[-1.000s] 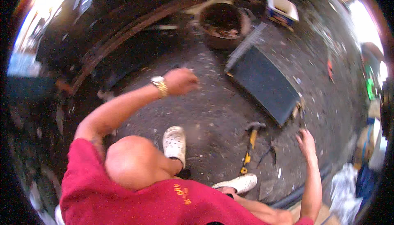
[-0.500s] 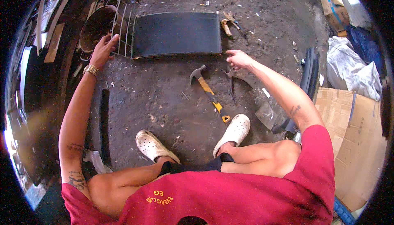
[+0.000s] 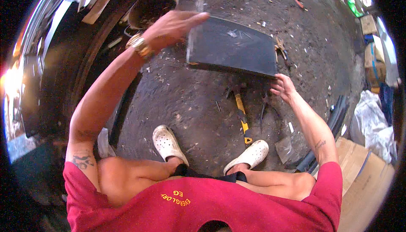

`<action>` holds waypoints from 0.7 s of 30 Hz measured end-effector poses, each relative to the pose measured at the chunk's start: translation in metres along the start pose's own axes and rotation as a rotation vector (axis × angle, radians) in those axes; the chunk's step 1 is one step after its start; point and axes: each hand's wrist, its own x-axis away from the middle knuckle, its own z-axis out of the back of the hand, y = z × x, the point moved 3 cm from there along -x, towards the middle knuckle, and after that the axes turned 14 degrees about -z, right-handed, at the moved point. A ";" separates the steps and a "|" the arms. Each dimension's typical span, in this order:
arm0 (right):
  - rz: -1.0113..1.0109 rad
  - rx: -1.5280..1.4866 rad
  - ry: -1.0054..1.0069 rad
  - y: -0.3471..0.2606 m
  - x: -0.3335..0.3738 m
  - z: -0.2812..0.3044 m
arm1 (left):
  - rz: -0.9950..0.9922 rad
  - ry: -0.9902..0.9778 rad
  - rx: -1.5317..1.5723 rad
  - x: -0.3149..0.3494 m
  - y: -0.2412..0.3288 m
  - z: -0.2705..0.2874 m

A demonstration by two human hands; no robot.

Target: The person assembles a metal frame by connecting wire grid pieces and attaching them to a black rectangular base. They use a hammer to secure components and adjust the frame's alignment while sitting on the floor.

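A flat black rectangular panel (image 3: 232,43) with pale edges is tilted over the dark floor in front of me. My right hand (image 3: 284,88) pinches its near right corner, thumb along the edge and fingers curled below. My left hand (image 3: 175,29), a gold-coloured watch on the wrist, is smeared by motion at the panel's far left corner. One of its fingers stretches toward that corner; whether it grips anything cannot be made out. Under the near edge lies a hammer with a yellow and black handle (image 3: 241,109), its head in shadow. A dark pincer-like tool (image 3: 263,111) lies beside it.
A rusty round pan (image 3: 152,8) with handles stands far left, near wooden boards (image 3: 99,7). Another hand tool (image 3: 281,50) lies right of the panel. Flattened cardboard (image 3: 368,181), a whitish sack (image 3: 368,115) and dark strips (image 3: 338,113) line the right side. My white clogs (image 3: 249,155) are close in front.
The panel is tilted now and its metal side bars no longer show clearly. My left hand has moved from those bars up and right to the far corner. My right hand now grips the near corner.
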 end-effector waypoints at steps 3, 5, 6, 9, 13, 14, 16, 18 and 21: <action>0.049 -0.067 -0.063 -0.015 0.011 0.013 | 0.090 0.084 0.123 -0.031 0.027 0.011; 0.115 -0.075 -0.100 -0.025 0.023 0.020 | 0.024 0.288 0.147 -0.042 0.049 0.019; 0.120 -0.094 -0.045 -0.029 0.027 0.024 | 0.110 0.327 0.253 -0.047 0.053 0.021; 0.199 -0.158 0.005 -0.038 0.037 0.033 | 0.186 0.388 0.466 -0.058 0.061 0.026; 0.228 -0.126 0.011 -0.039 0.034 0.034 | 0.366 0.381 0.616 -0.056 0.062 0.020; 0.217 -0.133 0.018 -0.038 0.032 0.034 | 0.375 0.390 0.685 -0.054 0.063 0.019; 0.204 -0.139 0.023 -0.036 0.026 0.034 | 0.393 0.408 0.822 -0.049 0.062 0.018; 0.202 -0.143 0.018 -0.035 0.023 0.034 | 0.416 0.375 0.852 -0.044 0.061 0.021; 0.207 -0.156 0.025 -0.037 0.020 0.036 | 0.439 0.355 0.872 -0.040 0.060 0.021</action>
